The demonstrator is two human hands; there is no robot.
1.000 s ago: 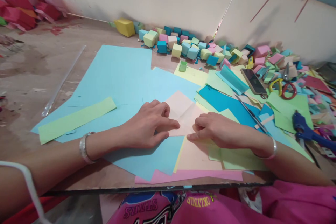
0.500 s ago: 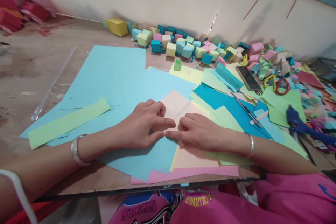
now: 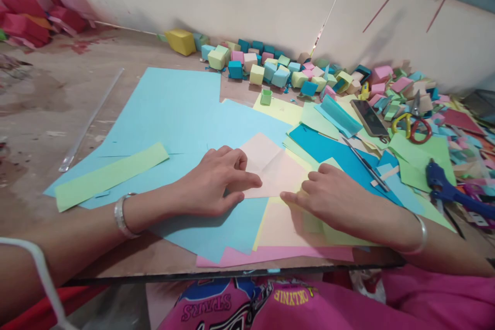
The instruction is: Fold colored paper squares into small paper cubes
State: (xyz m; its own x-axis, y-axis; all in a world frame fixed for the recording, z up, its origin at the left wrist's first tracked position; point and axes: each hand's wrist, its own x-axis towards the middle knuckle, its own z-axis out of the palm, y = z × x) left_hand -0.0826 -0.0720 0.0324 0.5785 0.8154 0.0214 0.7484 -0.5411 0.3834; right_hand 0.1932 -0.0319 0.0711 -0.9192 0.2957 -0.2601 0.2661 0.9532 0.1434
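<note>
Brown tabletop [image 3: 46,118] has peach sheet [image 3: 270,167] flat btwn L hand [image 3: 218,180] & R hand [image 3: 334,198], both grips loose.

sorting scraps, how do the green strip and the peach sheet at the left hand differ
The green strip is long and narrow; the peach sheet is broader. The peach sheet shows a crease; the green strip shows none. The left hand touches the peach sheet; the green strip lies untouched. Both overlap blue paper.

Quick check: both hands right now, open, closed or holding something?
Left hand: open, on the peach paper, nothing visibly gripped.
Right hand: partly curled at that paper's right side; grip cannot be told.
</note>
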